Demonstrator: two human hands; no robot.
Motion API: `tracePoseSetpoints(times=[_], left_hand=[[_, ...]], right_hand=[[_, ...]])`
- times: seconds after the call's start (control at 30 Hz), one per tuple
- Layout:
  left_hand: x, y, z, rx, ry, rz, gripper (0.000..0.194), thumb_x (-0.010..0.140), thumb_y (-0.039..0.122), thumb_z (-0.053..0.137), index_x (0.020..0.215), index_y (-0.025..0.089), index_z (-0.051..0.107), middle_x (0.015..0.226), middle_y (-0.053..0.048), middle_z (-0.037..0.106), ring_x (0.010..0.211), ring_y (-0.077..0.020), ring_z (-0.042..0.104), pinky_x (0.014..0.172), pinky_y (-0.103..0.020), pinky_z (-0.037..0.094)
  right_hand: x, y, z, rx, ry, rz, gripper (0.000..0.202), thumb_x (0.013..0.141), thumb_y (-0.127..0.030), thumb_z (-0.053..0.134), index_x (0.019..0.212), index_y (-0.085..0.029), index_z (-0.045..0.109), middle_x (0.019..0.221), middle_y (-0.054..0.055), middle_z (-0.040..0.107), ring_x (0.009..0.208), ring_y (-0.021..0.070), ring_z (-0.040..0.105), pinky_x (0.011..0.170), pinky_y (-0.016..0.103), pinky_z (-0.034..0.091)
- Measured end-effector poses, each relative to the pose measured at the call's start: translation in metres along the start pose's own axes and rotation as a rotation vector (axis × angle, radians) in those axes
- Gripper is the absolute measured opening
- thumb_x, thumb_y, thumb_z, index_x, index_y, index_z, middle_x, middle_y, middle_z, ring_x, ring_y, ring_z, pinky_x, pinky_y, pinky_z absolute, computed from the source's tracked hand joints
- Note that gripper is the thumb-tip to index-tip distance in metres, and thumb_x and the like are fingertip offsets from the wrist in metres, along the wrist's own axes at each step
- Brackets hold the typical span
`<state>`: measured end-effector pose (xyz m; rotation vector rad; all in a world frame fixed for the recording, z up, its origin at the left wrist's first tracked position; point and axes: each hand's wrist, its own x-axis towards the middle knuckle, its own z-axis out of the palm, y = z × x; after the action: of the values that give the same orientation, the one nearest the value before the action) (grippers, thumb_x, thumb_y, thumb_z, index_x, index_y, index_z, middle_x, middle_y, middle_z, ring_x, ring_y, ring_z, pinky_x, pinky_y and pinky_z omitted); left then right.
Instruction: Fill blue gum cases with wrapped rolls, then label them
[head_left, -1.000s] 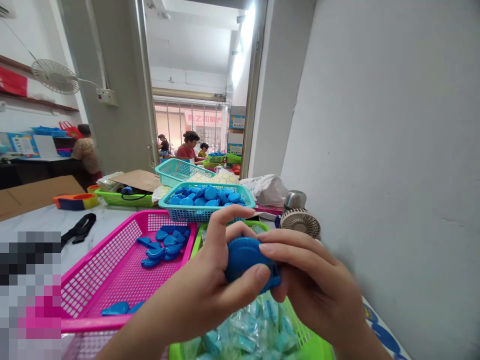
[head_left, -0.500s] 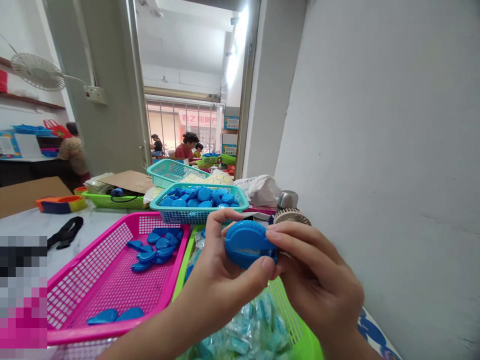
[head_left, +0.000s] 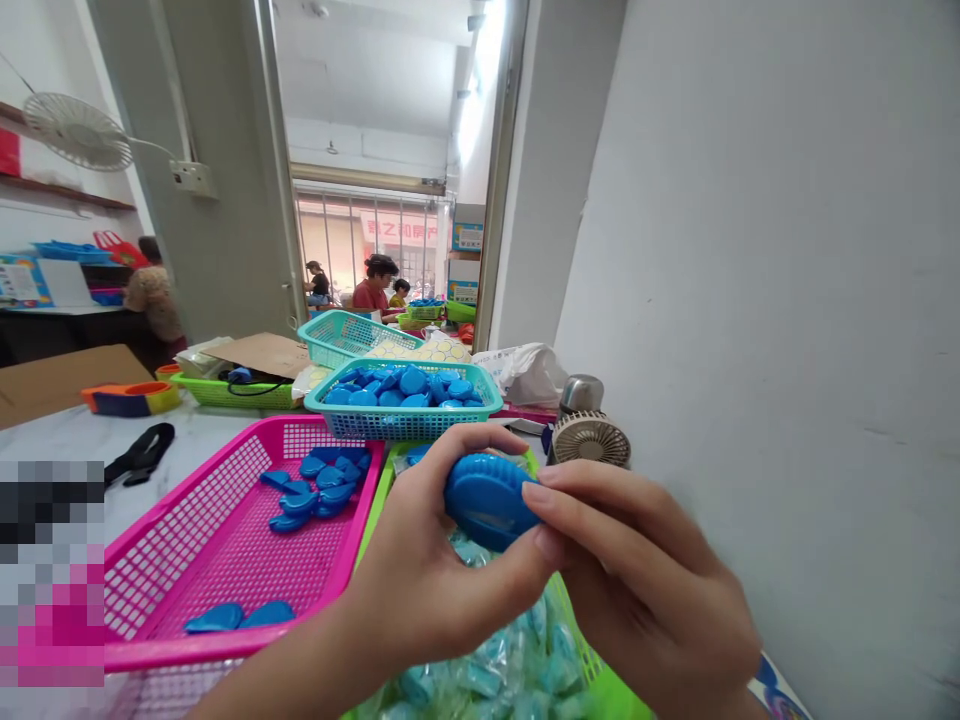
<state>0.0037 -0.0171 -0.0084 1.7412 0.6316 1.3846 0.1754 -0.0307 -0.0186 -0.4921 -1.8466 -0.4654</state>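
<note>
Well, blue case (head_left: 486, 502) inside left grip (head_left: 424, 560)

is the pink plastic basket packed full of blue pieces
No, the pink plastic mesh basket holds only two small groups of blue plastic pieces, with bare mesh between.

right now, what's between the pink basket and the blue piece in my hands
In the head view, your left hand and a strip of the green basket lie between the pink basket and the blue piece.

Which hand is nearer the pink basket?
Left. The left hand is just right of the pink basket; the right hand is farther right, past the held blue piece.
</note>
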Motion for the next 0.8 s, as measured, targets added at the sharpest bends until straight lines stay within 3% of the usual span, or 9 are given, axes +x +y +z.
tracePoseSetpoints(times=[0.13,0.23,0.3,0.43,0.57,0.67,0.8], left_hand=[[0.000,-0.002,-0.005,-0.056,-0.113,-0.025,0.040,0.088,0.037,0.078,0.118,0.025,0.055,0.091,0.001,0.063,0.074,-0.0118,0.057,0.070,-0.024,0.050],[-0.001,-0.003,-0.008,-0.096,-0.171,-0.060,0.038,0.093,0.040,0.072,0.121,0.026,0.051,0.090,0.001,0.062,0.074,-0.0117,0.057,0.069,-0.024,0.049],[-0.001,-0.004,-0.008,-0.107,-0.176,-0.086,0.038,0.094,0.041,0.071,0.121,0.026,0.050,0.089,0.002,0.060,0.074,-0.0114,0.056,0.067,-0.023,0.048],[-0.002,-0.008,-0.006,-0.195,-0.160,-0.137,0.040,0.092,0.040,0.073,0.121,0.026,0.049,0.085,0.004,0.058,0.070,-0.0090,0.051,0.062,-0.019,0.045],[-0.004,-0.010,-0.001,-0.318,-0.106,-0.103,0.036,0.092,0.036,0.076,0.114,0.025,0.050,0.088,0.004,0.060,0.073,-0.0074,0.052,0.064,-0.015,0.045],[-0.004,-0.011,0.003,-0.428,-0.080,-0.073,0.030,0.093,0.032,0.075,0.109,0.025,0.050,0.091,0.004,0.061,0.074,-0.0060,0.054,0.066,-0.013,0.048],[-0.002,-0.012,0.007,-0.522,-0.098,-0.078,0.023,0.097,0.029,0.070,0.109,0.026,0.050,0.090,0.006,0.060,0.072,-0.0040,0.055,0.065,-0.010,0.050]], right_hand=[[0.001,0.004,0.000,0.074,0.004,0.028,0.051,0.087,0.006,0.063,0.131,-0.021,0.067,0.124,0.003,0.064,0.112,0.0142,0.065,0.103,0.021,0.057],[0.001,0.005,-0.001,0.130,-0.002,0.050,0.063,0.085,0.010,0.061,0.138,-0.022,0.064,0.126,0.004,0.062,0.112,0.0136,0.064,0.089,0.015,0.062],[0.001,0.005,-0.003,0.152,-0.008,0.062,0.067,0.084,0.012,0.060,0.141,-0.024,0.062,0.126,0.004,0.061,0.113,0.0135,0.064,0.083,0.014,0.063],[0.000,0.005,-0.002,0.167,-0.024,0.058,0.067,0.084,0.011,0.059,0.141,-0.024,0.062,0.126,0.005,0.061,0.113,0.0159,0.064,0.087,0.019,0.064],[-0.003,0.006,0.005,0.289,0.040,0.133,0.068,0.083,0.012,0.057,0.139,-0.026,0.059,0.126,0.007,0.061,0.112,0.0177,0.065,0.072,0.019,0.065],[-0.002,0.007,0.008,0.321,0.127,0.170,0.052,0.084,0.008,0.061,0.122,-0.026,0.062,0.119,0.006,0.065,0.105,0.0187,0.068,0.077,0.027,0.067],[0.006,0.005,0.006,0.115,0.117,0.083,0.029,0.084,0.003,0.067,0.100,-0.021,0.068,0.107,0.006,0.069,0.095,0.0169,0.071,0.083,0.027,0.065]])
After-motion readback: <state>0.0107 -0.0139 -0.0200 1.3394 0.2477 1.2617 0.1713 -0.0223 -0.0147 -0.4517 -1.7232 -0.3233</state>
